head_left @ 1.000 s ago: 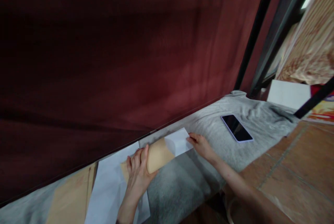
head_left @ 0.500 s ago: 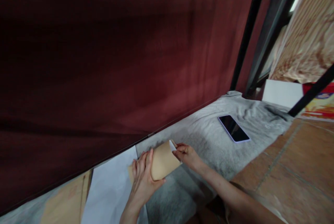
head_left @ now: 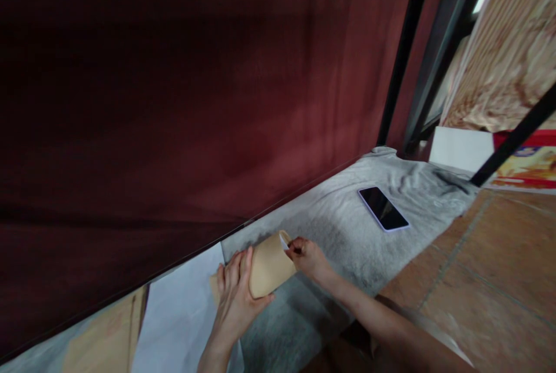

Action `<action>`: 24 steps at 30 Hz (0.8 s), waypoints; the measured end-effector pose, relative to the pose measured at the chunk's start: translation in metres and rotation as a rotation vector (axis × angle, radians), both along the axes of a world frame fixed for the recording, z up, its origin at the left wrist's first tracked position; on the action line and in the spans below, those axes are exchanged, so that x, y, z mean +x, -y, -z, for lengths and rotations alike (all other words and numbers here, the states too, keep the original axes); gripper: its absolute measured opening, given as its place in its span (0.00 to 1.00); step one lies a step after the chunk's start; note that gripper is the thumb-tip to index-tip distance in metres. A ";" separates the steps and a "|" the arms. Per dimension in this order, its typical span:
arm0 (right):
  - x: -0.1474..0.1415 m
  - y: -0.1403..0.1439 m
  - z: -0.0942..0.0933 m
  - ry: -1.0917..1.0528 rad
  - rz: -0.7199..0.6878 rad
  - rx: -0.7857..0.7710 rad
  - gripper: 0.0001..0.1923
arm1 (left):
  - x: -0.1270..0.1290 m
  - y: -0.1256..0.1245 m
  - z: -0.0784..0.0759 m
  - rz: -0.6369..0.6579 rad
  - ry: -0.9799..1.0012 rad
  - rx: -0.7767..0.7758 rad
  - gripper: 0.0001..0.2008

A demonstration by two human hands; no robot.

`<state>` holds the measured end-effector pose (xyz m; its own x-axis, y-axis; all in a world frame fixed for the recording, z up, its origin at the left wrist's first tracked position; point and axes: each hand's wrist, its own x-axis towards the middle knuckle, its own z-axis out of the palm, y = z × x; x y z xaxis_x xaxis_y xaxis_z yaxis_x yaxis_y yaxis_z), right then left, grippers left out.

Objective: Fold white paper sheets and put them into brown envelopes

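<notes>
We see a tan envelope lying on the grey cloth that covers the bench, its long axis running from lower left to upper right, with the open end pointing up and to the right toward the phone. Our left hand is clamped on the near end of the envelope, thumb under its edge and fingers laid over the top. Our right hand pinches closed on a small white paper that shows just at the envelope's mouth. A white sheet lies under the left hand, with more tan envelopes beside it at the left. A dark red curtain hangs behind the bench; brown floor tiles lie to the right.
</notes>
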<state>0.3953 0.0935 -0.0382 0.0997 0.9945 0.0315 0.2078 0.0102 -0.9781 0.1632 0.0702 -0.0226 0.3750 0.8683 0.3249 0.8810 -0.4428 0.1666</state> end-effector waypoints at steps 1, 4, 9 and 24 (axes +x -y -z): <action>0.000 0.001 -0.001 0.000 0.012 -0.005 0.08 | 0.000 0.000 0.000 -0.001 -0.002 0.000 0.56; -0.002 0.002 -0.002 -0.009 0.043 -0.012 0.07 | 0.001 0.000 -0.001 0.005 -0.004 0.010 0.55; -0.006 0.001 0.005 -0.090 0.115 -0.057 0.06 | 0.001 -0.001 -0.002 0.018 -0.032 0.053 0.54; 0.000 -0.006 0.008 -0.580 0.032 -0.282 0.13 | 0.000 -0.001 -0.006 0.061 -0.044 0.110 0.51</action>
<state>0.3952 0.0991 -0.0465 0.0520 0.9529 -0.2987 -0.3592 -0.2612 -0.8960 0.1632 0.0707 -0.0167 0.4423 0.8032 0.3991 0.8572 -0.5094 0.0752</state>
